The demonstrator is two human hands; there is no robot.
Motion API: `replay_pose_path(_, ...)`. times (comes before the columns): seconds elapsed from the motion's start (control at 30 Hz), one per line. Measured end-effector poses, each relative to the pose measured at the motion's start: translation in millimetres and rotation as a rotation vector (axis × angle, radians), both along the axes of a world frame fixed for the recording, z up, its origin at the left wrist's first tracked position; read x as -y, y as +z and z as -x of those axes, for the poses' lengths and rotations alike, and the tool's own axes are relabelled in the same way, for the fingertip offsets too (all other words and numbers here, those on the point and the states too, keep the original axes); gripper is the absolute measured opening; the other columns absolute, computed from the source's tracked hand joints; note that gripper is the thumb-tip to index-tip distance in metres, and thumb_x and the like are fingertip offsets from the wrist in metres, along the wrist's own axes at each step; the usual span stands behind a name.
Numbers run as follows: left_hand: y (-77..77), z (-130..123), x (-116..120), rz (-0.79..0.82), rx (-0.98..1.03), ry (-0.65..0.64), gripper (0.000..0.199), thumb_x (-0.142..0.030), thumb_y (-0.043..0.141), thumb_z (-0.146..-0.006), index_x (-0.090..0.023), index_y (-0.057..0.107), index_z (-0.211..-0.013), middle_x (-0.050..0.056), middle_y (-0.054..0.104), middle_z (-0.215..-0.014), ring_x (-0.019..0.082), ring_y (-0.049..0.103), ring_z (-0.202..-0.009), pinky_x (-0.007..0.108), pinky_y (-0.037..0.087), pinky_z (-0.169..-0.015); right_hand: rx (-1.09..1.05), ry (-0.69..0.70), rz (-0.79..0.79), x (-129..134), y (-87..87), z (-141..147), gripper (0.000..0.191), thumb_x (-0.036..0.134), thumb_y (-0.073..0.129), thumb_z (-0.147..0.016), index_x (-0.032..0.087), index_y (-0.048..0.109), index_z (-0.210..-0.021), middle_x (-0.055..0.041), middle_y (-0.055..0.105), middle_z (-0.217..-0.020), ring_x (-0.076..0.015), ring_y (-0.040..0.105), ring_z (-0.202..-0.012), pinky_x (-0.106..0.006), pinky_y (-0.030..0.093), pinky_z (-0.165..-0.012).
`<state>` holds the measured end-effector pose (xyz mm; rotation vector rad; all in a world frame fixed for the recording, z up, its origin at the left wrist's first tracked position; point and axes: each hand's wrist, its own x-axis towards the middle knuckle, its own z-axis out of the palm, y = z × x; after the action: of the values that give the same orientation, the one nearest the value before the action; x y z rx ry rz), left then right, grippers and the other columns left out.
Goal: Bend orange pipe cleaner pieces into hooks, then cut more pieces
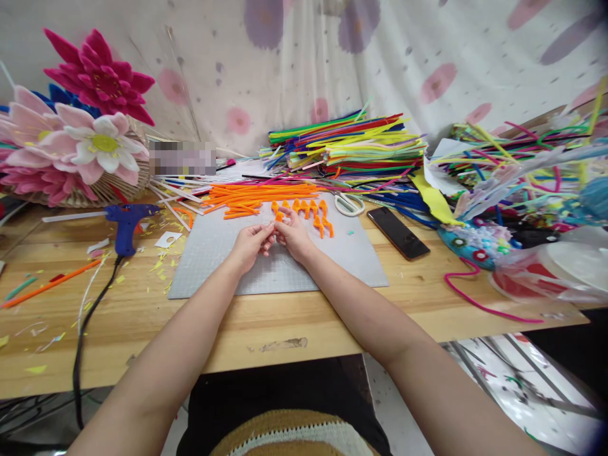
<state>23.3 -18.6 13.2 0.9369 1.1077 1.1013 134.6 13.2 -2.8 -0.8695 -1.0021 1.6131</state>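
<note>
My left hand (pixel 253 246) and my right hand (pixel 293 235) meet above the grey cutting mat (pixel 218 269), fingertips pinched together. A small bent piece of orange pipe cleaner (pixel 279 216) shows at the fingers; part of it is hidden behind them. Just beyond my right hand lie several bent orange pipe cleaner shapes (pixel 323 227). Short cut orange pieces (pixel 241 209) rest on the mat past my left hand, with a bundle of long orange pipe cleaners (pixel 266 192) behind them. White-handled scissors (pixel 349 203) lie at the mat's far right corner.
A blue glue gun (pixel 124 228) with a black cord lies left, among yellow scraps. Fuzzy flowers (pixel 102 142) stand behind it. A black phone (pixel 398 233) is right of the mat. Piled coloured pipe cleaners (pixel 351 149) line the back; a plastic-wrapped tub (pixel 546 272) stands right.
</note>
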Motion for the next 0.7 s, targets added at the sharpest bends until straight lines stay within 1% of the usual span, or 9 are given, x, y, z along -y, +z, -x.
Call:
replay_pose_path(0.13,1.0,-2,-1,0.017,-0.007,-0.001,0.033,-0.042,0.07,-0.062,-0.012,0.057,-0.064,-0.004,0.051,-0.052,0.002,0.037,-0.037,0.015,0.026,-0.031,0.009,-0.054,-0.011,1,2.1,2,0.052,0.026,0.066,-0.063,0.023,0.035,-0.105,0.0123,0.044,-0.052,-0.0021,0.034,-0.034,-0.015,0.02,-0.035)
replay_pose_path(0.23,-1.0,-4,-2,-0.059,-0.005,0.082,0.03,-0.039,0.07,-0.062,-0.013,0.055,-0.061,-0.005,0.049,-0.049,0.001,0.035,-0.035,0.015,0.023,-0.031,-0.017,-0.055,0.024,1,3.6,5,0.051,0.024,0.065,-0.064,0.023,0.035,-0.105,0.0126,0.043,-0.05,-0.0023,0.033,-0.033,-0.015,0.019,-0.034)
replay_pose_path(0.33,-5.3,-8,-3,-0.153,-0.005,0.185,0.03,-0.038,0.069,-0.063,-0.013,0.053,-0.059,-0.005,0.048,-0.046,0.001,0.037,-0.035,0.015,0.025,-0.033,-0.083,-0.039,0.108,2,4.7,10,0.046,0.021,0.062,-0.065,0.021,0.037,-0.104,0.0124,0.042,-0.047,-0.0032,0.033,-0.033,-0.015,0.019,-0.033)
replay_pose_path(0.43,-10.1,-12,-3,-0.216,0.001,0.245,0.031,-0.04,0.068,-0.063,-0.014,0.051,-0.057,-0.005,0.049,-0.045,0.003,0.039,-0.035,0.016,0.026,-0.033,-0.147,-0.019,0.193,5,4.8,16,0.042,0.02,0.06,-0.066,0.02,0.037,-0.101,0.012,0.042,-0.044,-0.0042,0.034,-0.033,-0.015,0.02,-0.033)
replay_pose_path(0.5,-11.7,-13,-3,-0.236,-0.011,0.264,0.031,-0.041,0.066,-0.063,-0.015,0.051,-0.058,-0.004,0.05,-0.045,0.003,0.04,-0.035,0.016,0.026,-0.033,-0.18,-0.017,0.218,7,4.6,19,0.041,0.019,0.059,-0.066,0.02,0.037,-0.1,0.012,0.043,-0.044,-0.0049,0.035,-0.033,-0.015,0.021,-0.033)
replay_pose_path(0.57,-11.0,-11,-4,-0.237,-0.037,0.238,0.03,-0.041,0.065,-0.064,-0.015,0.051,-0.058,-0.004,0.05,-0.045,0.003,0.039,-0.034,0.017,0.026,-0.033,-0.202,-0.024,0.224,8,5.1,20,0.04,0.02,0.06,-0.066,0.021,0.037,-0.099,0.0121,0.042,-0.043,-0.0052,0.036,-0.034,-0.015,0.022,-0.033)
replay_pose_path(0.63,-7.4,-5,-5,-0.225,-0.058,0.15,0.028,-0.04,0.064,-0.063,-0.016,0.051,-0.058,-0.005,0.048,-0.045,0.003,0.036,-0.033,0.017,0.023,-0.032,-0.206,-0.01,0.216,9,6.6,17,0.039,0.023,0.061,-0.066,0.022,0.039,-0.097,0.0118,0.043,-0.044,-0.0047,0.036,-0.035,-0.014,0.023,-0.034)
replay_pose_path(0.7,-2.1,7,-8,-0.212,-0.068,0.031,0.025,-0.035,0.063,-0.062,-0.016,0.05,-0.056,-0.005,0.045,-0.043,0.003,0.032,-0.031,0.018,0.019,-0.031,-0.183,0.09,0.206,9,9.2,11,0.034,0.031,0.063,-0.068,0.022,0.042,-0.094,0.0105,0.044,-0.046,-0.0041,0.037,-0.037,-0.014,0.025,-0.035)
